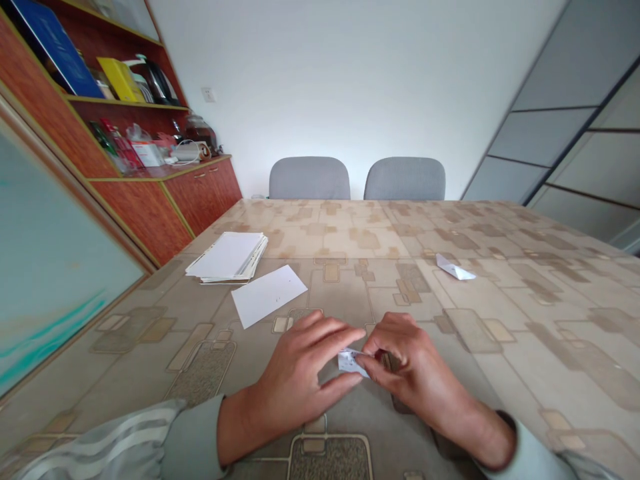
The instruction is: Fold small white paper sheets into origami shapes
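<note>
A small folded piece of paper, white with dark marks, is above the table in front of me. My right hand pinches its right side between thumb and fingers. On the other side, my left hand curves around the paper with its thumb and fingers apart; whether a fingertip touches the paper I cannot tell. Part of the paper is hidden behind the right fingers. Farther off to the right lies a folded white paper piece. A flat white sheet rests beyond my left hand.
A stack of white paper sits at the left on the patterned table. Two grey chairs stand at the far edge. A wooden cabinet with shelved items is at the left, near a white wall.
</note>
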`<state>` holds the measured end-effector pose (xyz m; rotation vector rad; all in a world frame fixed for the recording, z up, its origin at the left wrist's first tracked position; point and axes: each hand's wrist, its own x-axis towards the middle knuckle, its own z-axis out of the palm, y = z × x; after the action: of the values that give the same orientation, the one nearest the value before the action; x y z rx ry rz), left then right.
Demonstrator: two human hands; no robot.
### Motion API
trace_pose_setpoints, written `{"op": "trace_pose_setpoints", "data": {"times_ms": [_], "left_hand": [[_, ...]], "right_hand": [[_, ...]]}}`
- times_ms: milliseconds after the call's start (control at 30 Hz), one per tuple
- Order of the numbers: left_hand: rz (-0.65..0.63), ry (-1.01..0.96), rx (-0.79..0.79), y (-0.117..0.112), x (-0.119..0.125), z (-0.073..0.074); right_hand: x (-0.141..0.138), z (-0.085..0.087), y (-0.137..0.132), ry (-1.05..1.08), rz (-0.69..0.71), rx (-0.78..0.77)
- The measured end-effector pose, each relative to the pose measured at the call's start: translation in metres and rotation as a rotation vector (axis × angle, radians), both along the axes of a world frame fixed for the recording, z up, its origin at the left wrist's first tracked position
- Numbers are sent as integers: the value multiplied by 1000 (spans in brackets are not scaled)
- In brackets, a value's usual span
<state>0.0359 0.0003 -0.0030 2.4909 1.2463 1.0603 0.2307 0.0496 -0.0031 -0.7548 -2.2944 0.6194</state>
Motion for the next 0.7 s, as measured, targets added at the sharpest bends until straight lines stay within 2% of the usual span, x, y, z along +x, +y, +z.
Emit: {"op": "trace_pose_setpoints", "data": {"times_ms": [100,200,300,400,533,700], "left_hand": [[-23,-37,5,1,-1,-2],[4,-213,-57,2,-1,-7],[82,-447,-250,3,0,-9],[103,-700,-480,5,1,-11],[6,-818,-632,6,1,-16],[-19,-786,-602,8,-1,-24]], "right_hand": [[0,2,-2,26,42,-34],[1,6,-3,89,32,-159],[1,5,-4,122,-2,-337],[-2,-2,-4,118,-29,-418],[-5,-10,-2,150,-54,-396],[-4,-4,-3,133,-79,-213]]}}
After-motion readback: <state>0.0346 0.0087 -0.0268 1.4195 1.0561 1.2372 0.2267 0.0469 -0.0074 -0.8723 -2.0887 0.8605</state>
